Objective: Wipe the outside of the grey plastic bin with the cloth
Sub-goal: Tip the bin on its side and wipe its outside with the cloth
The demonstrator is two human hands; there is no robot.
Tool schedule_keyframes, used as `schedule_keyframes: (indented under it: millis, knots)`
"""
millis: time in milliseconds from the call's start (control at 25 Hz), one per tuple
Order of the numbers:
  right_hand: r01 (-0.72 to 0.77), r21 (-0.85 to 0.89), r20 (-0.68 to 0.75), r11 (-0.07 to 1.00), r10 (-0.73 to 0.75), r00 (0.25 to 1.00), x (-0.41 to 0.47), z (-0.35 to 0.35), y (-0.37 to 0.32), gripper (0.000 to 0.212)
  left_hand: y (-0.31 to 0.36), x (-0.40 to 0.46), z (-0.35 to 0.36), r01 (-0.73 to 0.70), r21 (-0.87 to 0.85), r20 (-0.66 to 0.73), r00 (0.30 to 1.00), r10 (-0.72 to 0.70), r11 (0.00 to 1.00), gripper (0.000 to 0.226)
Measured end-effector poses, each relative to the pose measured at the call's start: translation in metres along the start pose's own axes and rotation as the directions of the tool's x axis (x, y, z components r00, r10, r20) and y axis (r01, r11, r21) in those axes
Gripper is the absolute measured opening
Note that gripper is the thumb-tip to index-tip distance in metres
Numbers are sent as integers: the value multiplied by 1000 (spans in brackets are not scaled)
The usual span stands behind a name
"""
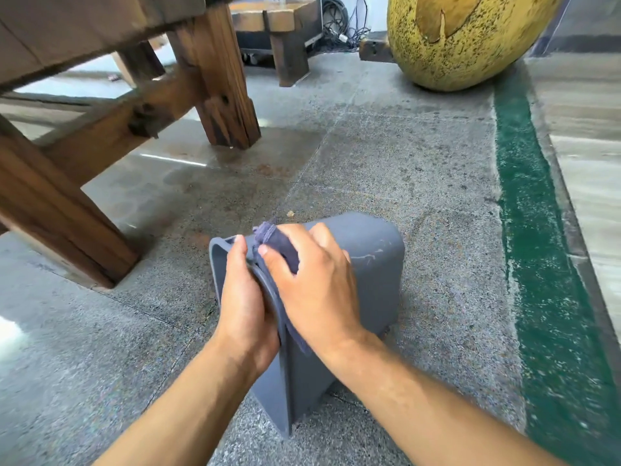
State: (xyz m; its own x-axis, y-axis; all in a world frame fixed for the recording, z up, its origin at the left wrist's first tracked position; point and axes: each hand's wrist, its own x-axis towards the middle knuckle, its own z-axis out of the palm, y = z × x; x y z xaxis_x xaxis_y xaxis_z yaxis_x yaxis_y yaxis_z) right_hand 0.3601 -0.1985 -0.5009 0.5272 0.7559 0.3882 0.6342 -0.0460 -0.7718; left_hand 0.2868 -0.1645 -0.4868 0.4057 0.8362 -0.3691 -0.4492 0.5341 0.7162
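Head view: grey bin (369, 264) on side, mouth facing left

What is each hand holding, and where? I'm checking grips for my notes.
The left hand grips the grey bin by its rim. The right hand presses the cloth against the bin's outer side, near the rim.

I've got the bin (373, 264) in the lower centre of the frame, lying on its side on the speckled floor, rim toward the left, base toward the right. It's plain grey plastic with rounded corners and a few pale scuffs on the upper face. The cloth (282, 250), a dull blue-grey, is draped over the rim's top edge, bunched at its far end.
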Motion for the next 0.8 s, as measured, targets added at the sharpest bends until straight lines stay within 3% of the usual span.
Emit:
schedule_keyframes:
  millis: [360, 800]
  knots:
    - [22, -53, -138, 998, -29, 990, -4, 12, -3, 22, -3, -9, 3, -71, 170, -169, 981, 100, 983, 44]
    - [-36, -103, -200, 994, 14, 980, 6, 17, 23, 16, 6, -18, 4, -42, 353, -211, 970, 123, 935, 42]
